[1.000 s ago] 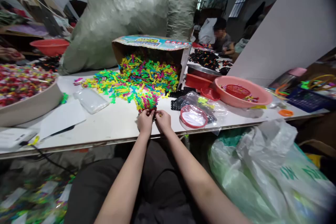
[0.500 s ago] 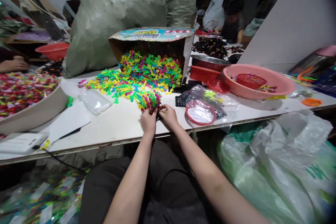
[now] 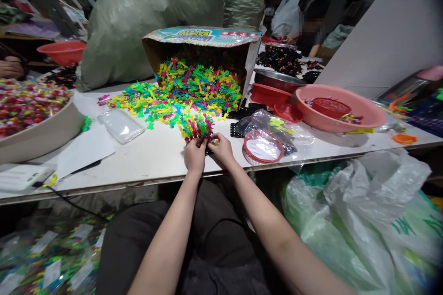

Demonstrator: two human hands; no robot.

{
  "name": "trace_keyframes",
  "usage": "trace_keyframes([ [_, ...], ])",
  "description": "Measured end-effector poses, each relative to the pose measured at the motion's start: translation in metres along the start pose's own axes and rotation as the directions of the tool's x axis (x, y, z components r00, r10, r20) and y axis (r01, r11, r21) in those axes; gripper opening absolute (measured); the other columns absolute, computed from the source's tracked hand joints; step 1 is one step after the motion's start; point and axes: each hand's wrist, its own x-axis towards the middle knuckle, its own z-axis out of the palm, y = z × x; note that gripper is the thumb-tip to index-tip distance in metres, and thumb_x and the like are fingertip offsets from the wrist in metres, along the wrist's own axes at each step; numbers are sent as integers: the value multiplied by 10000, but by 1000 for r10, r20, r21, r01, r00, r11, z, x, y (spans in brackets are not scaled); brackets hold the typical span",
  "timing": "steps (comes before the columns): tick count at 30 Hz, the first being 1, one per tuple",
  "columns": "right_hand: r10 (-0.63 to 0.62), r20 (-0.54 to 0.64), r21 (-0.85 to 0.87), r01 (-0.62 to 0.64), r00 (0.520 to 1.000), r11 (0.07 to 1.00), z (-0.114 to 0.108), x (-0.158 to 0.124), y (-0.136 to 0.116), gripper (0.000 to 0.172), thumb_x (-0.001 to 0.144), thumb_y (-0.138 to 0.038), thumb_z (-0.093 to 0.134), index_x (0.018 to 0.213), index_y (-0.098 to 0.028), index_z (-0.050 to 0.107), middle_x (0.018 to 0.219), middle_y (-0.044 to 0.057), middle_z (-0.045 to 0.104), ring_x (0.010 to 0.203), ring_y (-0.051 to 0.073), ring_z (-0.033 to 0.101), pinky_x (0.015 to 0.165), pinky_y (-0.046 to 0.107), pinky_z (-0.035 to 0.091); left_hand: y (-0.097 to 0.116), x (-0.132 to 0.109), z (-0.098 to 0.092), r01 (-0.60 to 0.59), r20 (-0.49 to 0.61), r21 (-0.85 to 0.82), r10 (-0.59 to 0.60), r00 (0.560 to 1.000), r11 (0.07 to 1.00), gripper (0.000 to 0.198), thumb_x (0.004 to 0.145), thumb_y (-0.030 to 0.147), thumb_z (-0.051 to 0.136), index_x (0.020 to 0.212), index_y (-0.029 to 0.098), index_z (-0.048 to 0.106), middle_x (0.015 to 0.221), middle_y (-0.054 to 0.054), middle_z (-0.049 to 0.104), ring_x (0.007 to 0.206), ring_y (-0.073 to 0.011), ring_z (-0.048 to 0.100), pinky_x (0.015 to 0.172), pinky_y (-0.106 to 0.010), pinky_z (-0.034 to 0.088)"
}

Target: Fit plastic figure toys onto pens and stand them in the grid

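At the table's near edge, my left hand [image 3: 194,154] and my right hand [image 3: 221,149] work close together, fingers pinched. Just beyond the fingertips stands a dense row of small plastic figures [image 3: 197,125] in green, yellow, pink and blue. Under my hands a bit of a black perforated tray [image 3: 208,151] shows, mostly covered. A tiny colourful piece [image 3: 215,141] sits at my right fingertips, too small to name. What my left fingers pinch is hidden. Behind the row, loose figures [image 3: 138,99] spill from a cardboard box [image 3: 204,36] lying on its side.
On the right are a red basket [image 3: 246,150] with paper, a clear bag [image 3: 270,122] and a pink basin [image 3: 374,113]. To the left are a clear packet [image 3: 121,126] and a large tub [image 3: 44,133] of wrapped sweets. Another person's hand [image 3: 11,68] rests far left.
The view has shifted slightly, so the table contents sit a little differently in it. Both hands stay at the same spot by the row, with only small finger movement.
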Motion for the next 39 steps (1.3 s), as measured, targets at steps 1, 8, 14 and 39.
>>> trace_keyframes([
  [1,0,2,-4,0,1000,1000,0,0,0,149,659,-239,551,803,-199,553,792,-27,621,718,120,566,651,203,414,0,0,0,-1,-2,6,1,1000,1000,331,760,467,494,860,180,624,814,-47,660,738,-174,593,605,-232,401],
  [8,-9,-6,-19,9,1000,1000,2,0,0,166,654,-296,558,786,-198,546,740,-32,607,662,111,552,606,193,421,-1,0,0,-16,-9,103,17,1000,995,338,771,472,466,859,188,626,802,-66,661,748,-206,593,566,-249,372],
  [14,-10,-10,-2,10,1000,1000,4,0,-1,168,643,-288,555,777,-189,538,729,-25,607,647,109,550,582,186,418,-2,-2,-2,-28,-1,124,28,1000,992,309,782,463,462,872,210,616,828,-71,665,768,-224,594,580,-261,381],
  [39,-267,-212,-123,246,940,961,2,-14,-12,265,733,-423,484,780,-168,539,705,15,525,630,143,479,604,252,383,1,-9,-16,-52,95,67,46,994,996,240,823,408,461,907,211,569,859,-18,651,804,-155,593,630,-230,396],
])
